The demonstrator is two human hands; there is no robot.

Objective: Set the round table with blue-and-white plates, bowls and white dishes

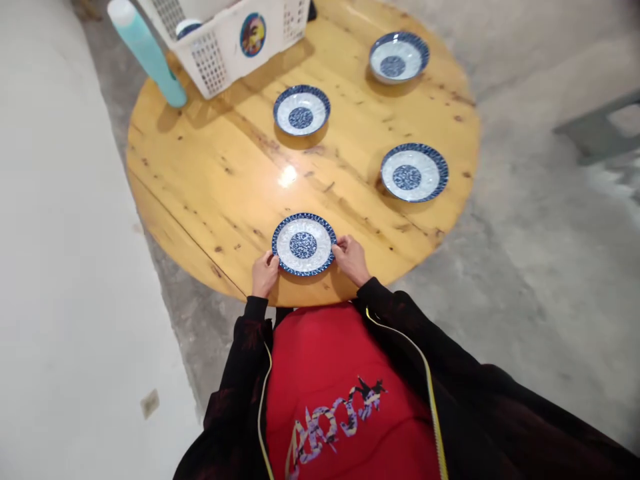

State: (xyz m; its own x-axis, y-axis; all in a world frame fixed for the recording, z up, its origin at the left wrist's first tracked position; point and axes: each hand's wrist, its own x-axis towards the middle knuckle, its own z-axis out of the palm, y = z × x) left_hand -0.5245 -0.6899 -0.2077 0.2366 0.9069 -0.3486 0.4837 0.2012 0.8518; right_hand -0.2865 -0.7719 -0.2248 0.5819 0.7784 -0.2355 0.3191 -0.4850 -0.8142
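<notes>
A blue-and-white patterned plate (303, 245) is at the near edge of the round wooden table (210, 193). My left hand (265, 273) grips its left rim between thumb and fingers. On the opposite side, my right hand (351, 259) pinches the right rim. Whether the plate rests on the wood or is slightly raised, I cannot tell. Farther off on the table are three more dishes in the same pattern: a small one (301, 111) near the middle, a deeper one (399, 58) at the back right, and another (414, 173) on the right.
A white plastic basket (220, 50) with a round sticker stands at the back left, with a dish partly visible inside. Beside it is an upright turquoise bottle (147, 57). A white wall (65, 267) runs along the left. A grey stool-like object (600, 127) is at the far right.
</notes>
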